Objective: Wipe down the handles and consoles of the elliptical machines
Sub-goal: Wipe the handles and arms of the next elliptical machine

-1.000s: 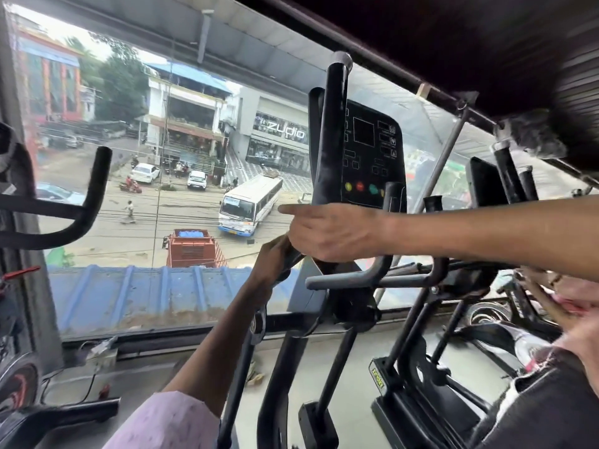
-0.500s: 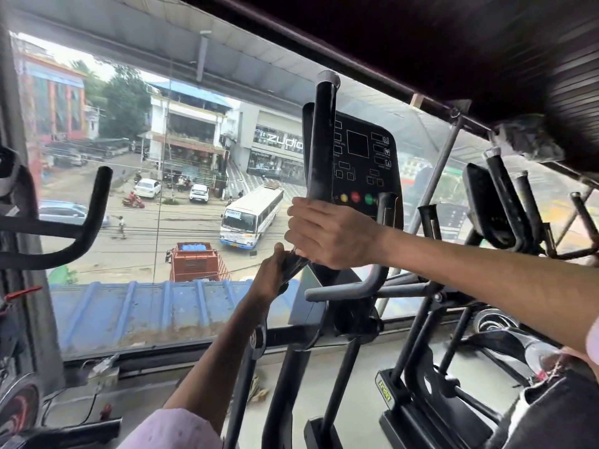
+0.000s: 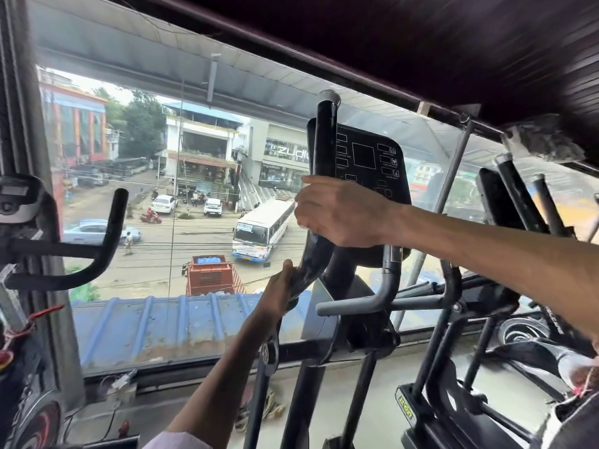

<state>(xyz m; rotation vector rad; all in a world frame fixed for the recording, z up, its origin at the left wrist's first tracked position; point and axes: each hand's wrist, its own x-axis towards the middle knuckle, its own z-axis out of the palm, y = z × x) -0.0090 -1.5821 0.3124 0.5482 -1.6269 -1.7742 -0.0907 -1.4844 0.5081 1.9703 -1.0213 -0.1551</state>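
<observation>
- Nearest, left hand (image 3: 281, 283) wraps the lower bend of the elliptical's moving handle (image 3: 325, 163), a glossy black tube with a chrome cap; grip curled round it.
- Right hand (image 3: 337, 210) clasps the same handle higher up. No cloth visible, so bare palms may only smear sweat.
- The handle pivots; hard rubbing could swing it.
- Behind, the console (image 3: 366, 160): flat matte panel, untouched, easily skipped.
</observation>
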